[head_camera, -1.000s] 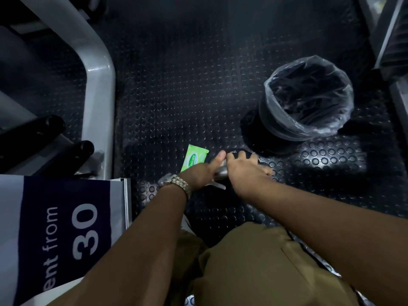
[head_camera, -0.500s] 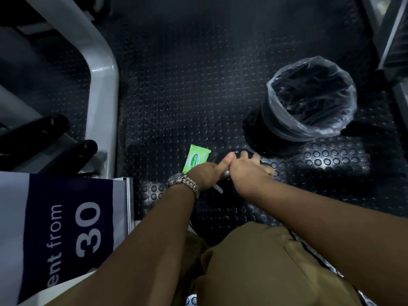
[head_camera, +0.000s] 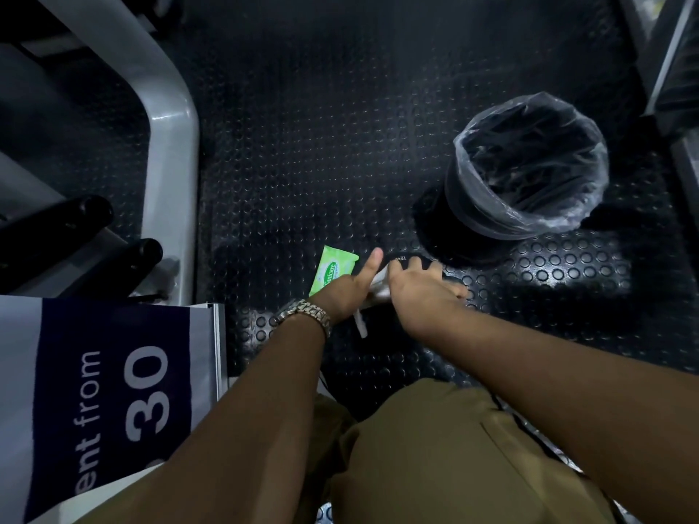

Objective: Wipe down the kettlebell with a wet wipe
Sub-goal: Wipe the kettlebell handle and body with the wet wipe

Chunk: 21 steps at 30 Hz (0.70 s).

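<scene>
Black, likely heavy and rigid, the kettlebell (head_camera: 405, 258) is sitting on the studded rubber floor (head_camera: 340, 153). The left hand (head_camera: 350, 290) is clutching the limp wet wipe (head_camera: 380, 286); the right hand (head_camera: 420, 287) is pressing splayed fingers (head_camera: 416, 264) on top, a sound bracing hold.

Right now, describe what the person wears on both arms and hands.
The left hand is ungloved, with a silver-toned metal link-bracelet watch at its wrist. The right hand is ungloved too, its wrist bare. No sleeves show on either forearm.
</scene>
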Tool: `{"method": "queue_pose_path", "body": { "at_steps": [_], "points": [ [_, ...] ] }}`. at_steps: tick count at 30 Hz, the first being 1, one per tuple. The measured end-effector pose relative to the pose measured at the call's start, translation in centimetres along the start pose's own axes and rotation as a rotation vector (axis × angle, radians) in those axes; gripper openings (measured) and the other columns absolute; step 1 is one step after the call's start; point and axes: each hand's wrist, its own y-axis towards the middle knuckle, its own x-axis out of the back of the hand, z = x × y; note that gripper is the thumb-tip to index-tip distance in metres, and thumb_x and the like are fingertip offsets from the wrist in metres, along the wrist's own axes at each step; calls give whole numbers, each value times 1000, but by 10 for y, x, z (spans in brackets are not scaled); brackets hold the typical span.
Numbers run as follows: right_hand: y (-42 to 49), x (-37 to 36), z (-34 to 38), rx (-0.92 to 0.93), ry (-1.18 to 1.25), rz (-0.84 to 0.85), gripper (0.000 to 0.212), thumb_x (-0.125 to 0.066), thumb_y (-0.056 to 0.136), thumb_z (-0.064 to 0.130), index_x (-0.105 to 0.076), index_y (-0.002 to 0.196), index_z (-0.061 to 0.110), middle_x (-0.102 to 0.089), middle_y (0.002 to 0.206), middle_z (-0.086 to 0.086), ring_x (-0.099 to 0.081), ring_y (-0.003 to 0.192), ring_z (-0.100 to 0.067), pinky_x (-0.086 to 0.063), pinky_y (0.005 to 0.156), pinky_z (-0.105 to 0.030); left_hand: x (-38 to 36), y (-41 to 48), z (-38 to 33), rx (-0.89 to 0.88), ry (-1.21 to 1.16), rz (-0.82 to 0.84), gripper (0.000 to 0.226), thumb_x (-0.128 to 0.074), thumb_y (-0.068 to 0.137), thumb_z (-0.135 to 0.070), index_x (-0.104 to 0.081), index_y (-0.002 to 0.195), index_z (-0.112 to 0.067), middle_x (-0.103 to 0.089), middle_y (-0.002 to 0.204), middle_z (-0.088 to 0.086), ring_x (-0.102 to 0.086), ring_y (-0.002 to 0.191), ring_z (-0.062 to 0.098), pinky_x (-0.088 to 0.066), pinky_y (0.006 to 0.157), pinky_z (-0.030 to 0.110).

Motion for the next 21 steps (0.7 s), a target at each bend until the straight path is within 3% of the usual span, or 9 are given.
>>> {"method": "queue_pose_path", "body": {
  "at_steps": [4, 7, 9, 12, 16, 18, 20, 21],
  "points": [
    [1, -1, 1, -5, 5, 3, 102, -86, 73, 5, -26, 153, 27, -30, 148, -7, -27, 139, -38, -37, 97, -80, 1, -6, -6, -4, 12, -5, 95, -13, 93, -82, -63, 138, -16, -61, 139, 14, -53, 130, 27, -31, 112, 39],
    [3, -3, -5, 18, 13, -18, 93, -80, 78, 3, -27, 151, 25, -31, 146, -8, -27, 138, -38, -38, 97, -77, 10, -11, -17, -3, 10, -47, 96, -16, 95, -80, -59, 142, -8, -56, 147, 9, -44, 141, 23, -22, 123, 47],
    [4, -4, -5, 18, 14, -24, 90, -79, 79, 3, -28, 150, 25, -31, 144, -8, -27, 138, -38, -40, 97, -75, 10, -11, -21, -16, 11, -52, 90, -19, 97, -78, -57, 145, -12, -56, 147, 7, -43, 143, 23, -23, 123, 52],
    [5, -1, 1, -23, 34, 3, 102, -86, 76, 12, -24, 155, 33, -30, 148, -6, -24, 140, -38, -38, 96, -77, -3, -4, -12, -52, 90, 15, 91, -16, 92, -84, -65, 137, -21, -66, 131, 14, -58, 127, 29, -39, 113, 46],
    [8, -2, 4, -43, 48, 1, 108, -89, 73, 12, -23, 155, 33, -30, 148, -5, -25, 140, -38, -38, 95, -78, -11, 2, 0, -84, 101, 7, 72, -15, 104, -67, -53, 149, -26, -63, 137, 17, -59, 125, 29, -37, 107, 34],
    [8, -4, 2, -33, 38, -19, 101, -88, 74, 13, -26, 153, 32, -32, 146, -5, -27, 138, -38, -38, 94, -78, -3, -3, -2, -97, 70, -1, 85, -14, 97, -78, -65, 136, -22, -72, 122, 12, -64, 116, 26, -38, 110, 38],
    [8, -6, 1, -29, 18, -18, 98, -88, 74, 12, -28, 150, 29, -32, 145, -6, -28, 137, -38, -39, 94, -78, 5, -9, -6, -61, 48, -38, 96, -14, 89, -87, -75, 114, -17, -73, 98, 5, -65, 104, 22, -41, 102, 37],
    [9, -6, 0, -28, 6, -16, 99, -88, 74, 11, -28, 150, 28, -32, 144, -6, -28, 137, -38, -39, 94, -79, 7, -9, -8, -48, 47, -48, 93, -16, 91, -85, -74, 114, -16, -70, 95, 4, -63, 103, 23, -40, 98, 36]
  ]
}}
